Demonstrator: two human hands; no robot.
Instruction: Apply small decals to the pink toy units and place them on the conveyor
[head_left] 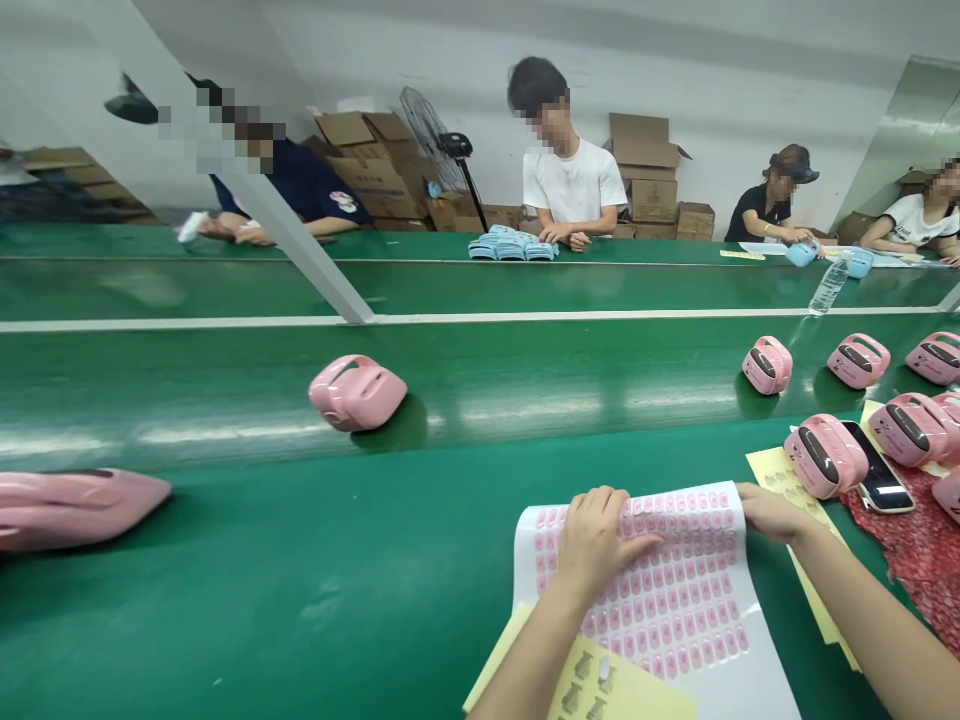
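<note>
- The white sticker sheet [652, 575], rows of pink ovals on its face, lies on the green desk [300, 600] near the person, bowed along its far edge; too tight a bend there could crease it or lift stickers.
- The left hand [596, 545] rests at the sheet's eleven o'clock, thumb spread from bunched fingers and laid across the stickers. Whether this grip pinches the sheet, I cannot tell; hard thumb pressure could smear or shift ovals.
- The right hand [769, 512] is at the sheet's far corner, toward two o'clock, fingertips hidden behind the paper, so I cannot tell if its grip is closed. A one-sided tug could tear that corner.
- At six o'clock a yellow sheet [637, 690] overlaps the white one beneath the left forearm; a sweep of that arm could drag both out of line.
- Toward three o'clock, another yellow sheet [817, 585] runs under the right forearm. A pink case [826, 455] stands on its far end, just beside a phone [881, 480]; snagging the paper could topple the case against it.
- Toward ten o'clock, a lone pink case [356, 393] sits well apart from both hands, so the nearer clutter looks the likelier trouble.
</note>
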